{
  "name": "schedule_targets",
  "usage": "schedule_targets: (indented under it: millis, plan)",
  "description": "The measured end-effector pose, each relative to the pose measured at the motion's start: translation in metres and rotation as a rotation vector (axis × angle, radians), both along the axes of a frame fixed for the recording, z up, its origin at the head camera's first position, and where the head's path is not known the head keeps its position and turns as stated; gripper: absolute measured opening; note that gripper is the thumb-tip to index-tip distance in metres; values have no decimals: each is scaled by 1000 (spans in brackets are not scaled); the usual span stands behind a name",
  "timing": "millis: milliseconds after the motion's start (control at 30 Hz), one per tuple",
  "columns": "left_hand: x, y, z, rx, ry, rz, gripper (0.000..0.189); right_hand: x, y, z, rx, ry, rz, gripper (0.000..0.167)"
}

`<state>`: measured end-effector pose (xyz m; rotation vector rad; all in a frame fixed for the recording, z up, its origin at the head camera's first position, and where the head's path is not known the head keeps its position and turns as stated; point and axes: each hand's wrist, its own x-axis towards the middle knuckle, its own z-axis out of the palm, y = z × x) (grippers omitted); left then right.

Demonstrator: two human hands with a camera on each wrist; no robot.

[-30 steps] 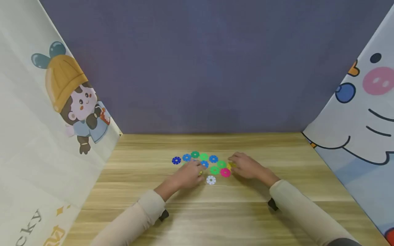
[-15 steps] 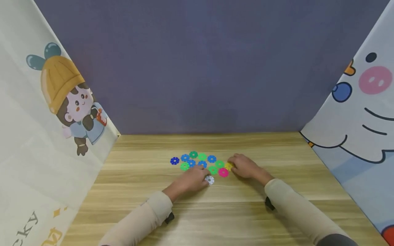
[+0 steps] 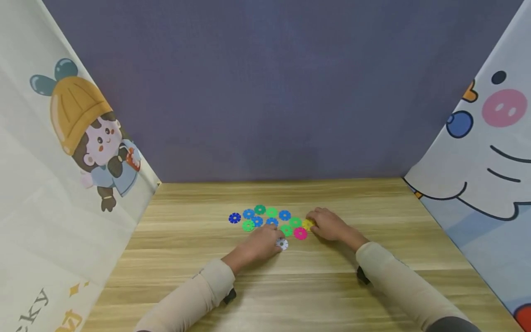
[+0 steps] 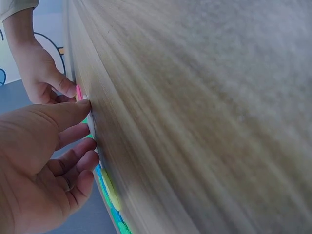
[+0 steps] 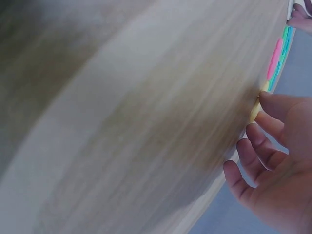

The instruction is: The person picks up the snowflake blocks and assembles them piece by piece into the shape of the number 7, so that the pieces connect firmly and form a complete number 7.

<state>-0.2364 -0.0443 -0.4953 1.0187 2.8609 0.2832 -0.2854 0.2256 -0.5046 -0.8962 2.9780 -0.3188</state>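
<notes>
My left hand [image 3: 258, 242] is at a white notched interlocking disc [image 3: 283, 244] lying flat on the wooden table; thumb and index finger pinch it at opposite edges. My right hand [image 3: 330, 224] has its thumb and index finger at the edges of a yellow interlocking disc [image 3: 307, 224], also on the tabletop. Between the hands lie a pink disc [image 3: 300, 233] and green discs [image 3: 286, 230]. In the left wrist view, another yellow disc [image 4: 110, 189] lies below my left fingers; the hand hides it in the head view.
Several more discs lie flat in a loose cluster, among them a dark blue disc [image 3: 234, 218], a teal disc [image 3: 260, 210] and a blue disc [image 3: 284, 215]. The wooden table [image 3: 199, 198] ends at a grey-blue back panel [image 3: 282, 92]. Printed cartoon sheets flank both sides.
My left hand has moved right and slightly nearer, from over the cluster to the white disc, uncovering a green and a blue disc. My right hand stays at the yellow disc.
</notes>
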Motion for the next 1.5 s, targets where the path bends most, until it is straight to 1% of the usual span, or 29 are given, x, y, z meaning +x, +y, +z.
schedule_targets:
  millis: [233,400,533,633,700,833,1000,1133,1267,1400,1500]
  plan:
    - [0,1,1,7,5,6,29,1,-1,1,-22,-14,-17,34]
    - [1,1,2,19,-4,16,29,-1,-1,-2,-77,-28,-45,28]
    - [0,0,2,61,-16,29,28,-3,0,-2,-115,-48,-70,26]
    - [0,-2,1,88,-20,32,27,-3,1,0,-110,-62,-79,27]
    - [-1,-3,1,105,-34,36,23,-2,2,1,-107,-75,-83,27]
    - [-1,-5,4,142,-69,51,15,0,3,5,-117,-77,-61,27]
    - [-1,-7,8,141,-89,62,11,2,4,9,-120,-56,-35,31]
    - [-2,-8,9,136,-78,64,7,2,3,10,-127,-58,-44,32]
    - [-4,-9,10,152,-55,75,11,3,2,11,-163,-61,-65,31]
    - [-7,-11,13,182,-40,86,14,4,0,13,-236,-73,-65,29]
    - [-9,-12,14,201,-22,84,15,5,-3,13,-304,-113,-51,32]
